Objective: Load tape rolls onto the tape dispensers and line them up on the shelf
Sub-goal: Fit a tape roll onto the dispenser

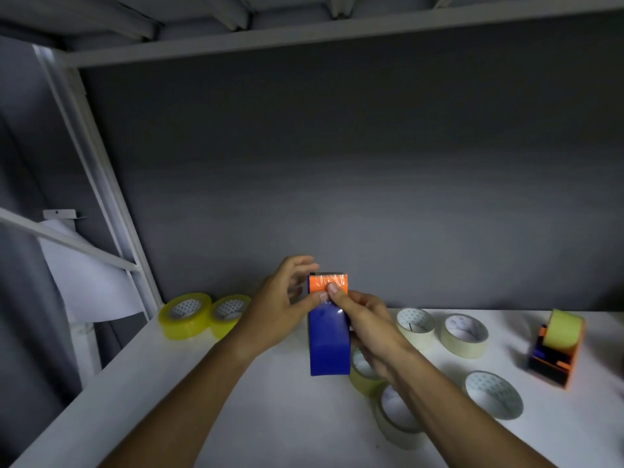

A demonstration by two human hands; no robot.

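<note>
A dispenser [329, 285] with an orange front, loaded with a blue tape roll [329, 346], stands upright at the middle of the white shelf [236, 417]. My left hand [277, 312] holds its left side, thumb on the orange part, fingers spread behind it. My right hand [368, 329] pinches the clear tape end against the orange front with thumb and forefinger. A second orange dispenser [557, 349] carrying a yellow-green roll stands at the far right.
Two yellow tape rolls [206, 319] sit at the shelf's back left. Several cream and white rolls [464, 334] lie right of my hands, some partly under my right forearm. A grey wall backs the shelf; a white upright frame [101, 184] stands left.
</note>
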